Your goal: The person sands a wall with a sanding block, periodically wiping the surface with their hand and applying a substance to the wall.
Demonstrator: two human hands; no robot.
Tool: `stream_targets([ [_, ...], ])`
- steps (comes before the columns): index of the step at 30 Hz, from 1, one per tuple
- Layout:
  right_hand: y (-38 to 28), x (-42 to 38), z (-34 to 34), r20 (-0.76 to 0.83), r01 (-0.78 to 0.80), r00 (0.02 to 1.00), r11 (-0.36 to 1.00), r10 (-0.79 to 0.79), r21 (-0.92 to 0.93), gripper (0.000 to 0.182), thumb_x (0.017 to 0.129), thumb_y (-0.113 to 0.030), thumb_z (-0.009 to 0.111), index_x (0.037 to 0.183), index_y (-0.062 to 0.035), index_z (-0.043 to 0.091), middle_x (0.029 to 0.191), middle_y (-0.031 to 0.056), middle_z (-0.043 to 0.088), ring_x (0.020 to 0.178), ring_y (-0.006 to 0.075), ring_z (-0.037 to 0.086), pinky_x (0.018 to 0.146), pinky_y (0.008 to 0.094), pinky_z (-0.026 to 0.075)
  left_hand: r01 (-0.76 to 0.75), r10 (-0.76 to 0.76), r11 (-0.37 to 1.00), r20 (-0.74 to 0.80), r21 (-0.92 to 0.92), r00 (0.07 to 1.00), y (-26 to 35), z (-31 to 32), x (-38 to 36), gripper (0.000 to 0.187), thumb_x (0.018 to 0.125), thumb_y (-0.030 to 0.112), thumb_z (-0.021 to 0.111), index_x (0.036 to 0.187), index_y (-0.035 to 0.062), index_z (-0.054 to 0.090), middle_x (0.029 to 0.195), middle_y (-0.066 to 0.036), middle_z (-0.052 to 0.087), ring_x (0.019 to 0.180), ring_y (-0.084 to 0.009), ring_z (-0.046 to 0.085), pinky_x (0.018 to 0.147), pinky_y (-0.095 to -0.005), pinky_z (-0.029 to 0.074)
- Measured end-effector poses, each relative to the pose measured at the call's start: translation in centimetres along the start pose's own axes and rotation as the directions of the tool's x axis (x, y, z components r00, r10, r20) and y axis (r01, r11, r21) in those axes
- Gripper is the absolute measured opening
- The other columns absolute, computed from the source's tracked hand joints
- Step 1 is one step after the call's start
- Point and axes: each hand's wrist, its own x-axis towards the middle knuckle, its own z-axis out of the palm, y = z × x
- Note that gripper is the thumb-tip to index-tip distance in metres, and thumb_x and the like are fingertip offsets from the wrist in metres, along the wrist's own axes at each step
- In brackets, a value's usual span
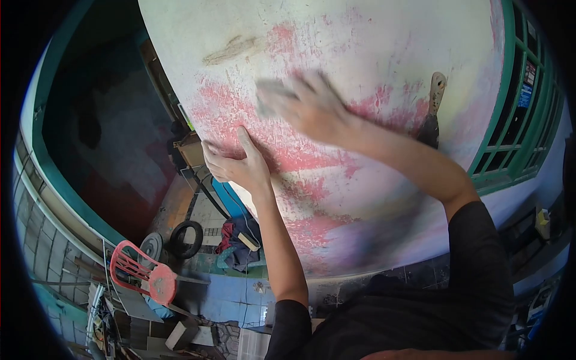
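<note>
A wall with worn white paint and pink-red patches stands before me. My right hand, smeared by motion, presses a grey-green piece of sandpaper against the wall's upper middle; blur hides its exact shape. Lower and to the left, my left hand rests at the wall's edge. Its thumb lies on the painted face and its other fingers spread toward the edge, holding nothing. Right of my right forearm, a scraper with a worn handle is upright against the wall, its dark lower part partly covered by the arm.
A green barred window borders the wall on the right. Beyond the left edge lies a dark doorway. A red plastic chair, a black tyre, piled cloth and scrap boards sit low at left.
</note>
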Motion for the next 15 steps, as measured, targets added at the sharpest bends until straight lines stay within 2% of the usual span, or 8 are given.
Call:
stream_targets([
  [3,6.1,7.1,0.7,-0.11,-0.085,0.991,0.993,0.075,-0.087,0.031,0.086,-0.013,0.069,0.116,-0.0079,0.077,0.127,0.0054,0.069,0.104,0.0217,0.056,0.087,0.0395,0.044,0.09,-0.09,0.996,0.008,-0.006,0.996,0.6,-0.1,0.1,0.092,0.094,0.053,0.075,0.151,-0.01,0.04,0.149,-0.029,0.047,0.145,-0.0406,0.039,0.121,-0.0538,0.024],
  [6,4.9,6.8,0.4,-0.125,-0.185,0.975,0.983,0.181,-0.02,0.035,0.084,-0.01,0.069,0.118,-0.0067,0.075,0.127,0.0064,0.069,0.104,0.0239,0.056,0.088,0.0396,0.044,0.135,-0.136,0.99,-0.002,-0.046,0.991,0.3,-0.1,0.2,0.093,0.093,0.052,0.076,0.152,-0.01,0.038,0.149,-0.029,0.047,0.145,-0.0409,0.039,0.121,-0.0536,0.024],
  [7,3.6,4.6,0.1,-0.081,-0.15,0.986,0.987,0.146,-0.052,0.035,0.085,-0.012,0.069,0.119,-0.0039,0.074,0.131,0.0064,0.068,0.103,0.0246,0.055,0.088,0.0399,0.045,0.108,-0.108,0.993,-0.006,-0.039,0.994,-0.2,0.0,0.1,0.094,0.093,0.052,0.076,0.152,-0.0101,0.038,0.15,-0.029,0.047,0.145,-0.0409,0.039,0.121,-0.0531,0.024],
  [9,-0.7,-0.7,-0.5,-0.055,-0.169,0.983,0.981,0.174,0.098,0.034,0.087,-0.014,0.069,0.118,-0.0023,0.074,0.134,0.0071,0.067,0.102,0.0239,0.054,0.085,0.0389,0.045,0.086,-0.086,0.996,-0.014,-0.022,0.996,-0.6,-0.4,0.0,0.095,0.093,0.051,0.077,0.153,-0.0101,0.037,0.151,-0.029,0.046,0.146,-0.041,0.039,0.121,-0.0526,0.025],
  [10,-1.2,-2.1,-1.2,-0.056,-0.171,0.983,0.98,0.177,0.104,0.034,0.087,-0.014,0.069,0.118,-0.0023,0.074,0.134,0.0071,0.067,0.102,0.0239,0.054,0.085,0.0389,0.045,0.088,-0.088,0.996,0.014,0.021,0.996,-0.6,-0.4,0.0,0.096,0.093,0.051,0.077,0.153,-0.0107,0.036,0.152,-0.03,0.044,0.146,-0.0413,0.038,0.121,-0.0519,0.025],
  [12,-1.4,-3.7,-2.2,0.005,-0.017,1.0,0.992,0.016,0.124,0.035,0.087,-0.017,0.07,0.118,-0.0017,0.074,0.137,0.0079,0.066,0.098,0.0226,0.053,0.082,0.0369,0.044,0.085,-0.087,0.994,0.04,0.065,0.995,-0.5,-0.5,0.2,0.096,0.093,0.05,0.077,0.154,-0.0112,0.035,0.152,-0.03,0.043,0.146,-0.0416,0.037,0.121,-0.0511,0.026],
  [13,-0.7,-1.9,-1.5,-0.038,-0.058,0.997,0.996,0.06,0.064,0.035,0.087,-0.016,0.071,0.119,-0.003,0.074,0.135,0.0072,0.067,0.097,0.0222,0.054,0.084,0.0357,0.044,0.09,-0.093,0.995,0.049,0.049,0.994,-0.5,-0.6,0.3,0.097,0.092,0.05,0.078,0.154,-0.0113,0.034,0.154,-0.031,0.041,0.147,-0.0412,0.037,0.122,-0.052,0.025],
  [15,2.8,2.8,-0.4,-0.057,-0.02,0.998,0.998,0.017,-0.058,0.035,0.086,-0.015,0.071,0.12,-0.005,0.075,0.134,0.0053,0.067,0.096,0.0223,0.054,0.086,0.0355,0.044,0.099,-0.101,0.994,0.063,0.035,0.993,-0.5,-0.6,0.3,0.098,0.092,0.05,0.078,0.154,-0.0114,0.033,0.155,-0.031,0.039,0.148,-0.0408,0.036,0.122,-0.0528,0.023],
])
